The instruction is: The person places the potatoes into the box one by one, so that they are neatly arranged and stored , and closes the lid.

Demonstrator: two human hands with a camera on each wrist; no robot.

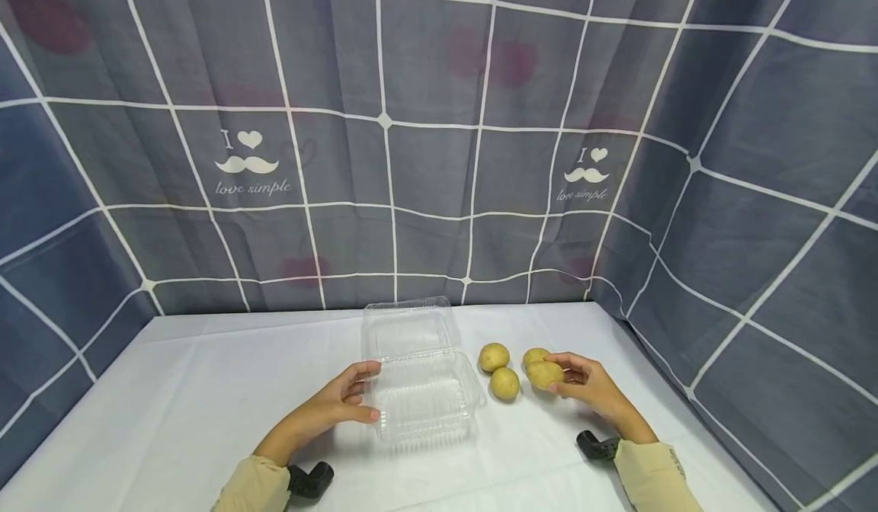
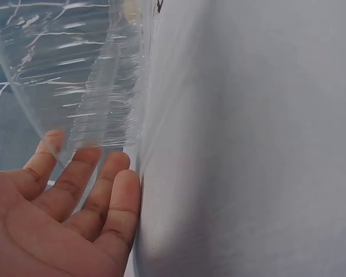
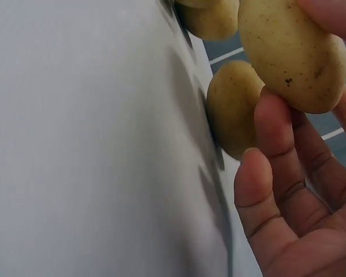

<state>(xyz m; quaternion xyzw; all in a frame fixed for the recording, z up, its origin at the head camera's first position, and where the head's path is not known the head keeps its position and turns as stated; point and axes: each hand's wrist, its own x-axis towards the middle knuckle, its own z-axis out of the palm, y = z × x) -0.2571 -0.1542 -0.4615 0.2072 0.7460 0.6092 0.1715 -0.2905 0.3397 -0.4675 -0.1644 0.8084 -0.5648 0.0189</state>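
Note:
A clear plastic clamshell box point(image 1: 425, 394) stands on the white table with its lid point(image 1: 410, 331) lifted back. My left hand point(image 1: 343, 399) rests against the box's left side, thumb and fingers spread apart; in the left wrist view, its loosely bent fingers point(image 2: 69, 183) touch the ribbed plastic. Between the thumb and fingers of my right hand point(image 1: 595, 384) is a potato point(image 3: 294, 57), held above the table. Another potato point(image 1: 535, 356) lies just behind it, partly covered in the head view. Two more potatoes, one at the back point(image 1: 494, 357) and one nearer point(image 1: 504, 384), lie between box and right hand.
A white cloth covers the table point(image 1: 206, 390). Grey curtain point(image 1: 439, 161) with white grid lines hangs behind and along both sides. Each wrist wears a black device, one at the left point(image 1: 311, 481) and one at the right point(image 1: 597, 446).

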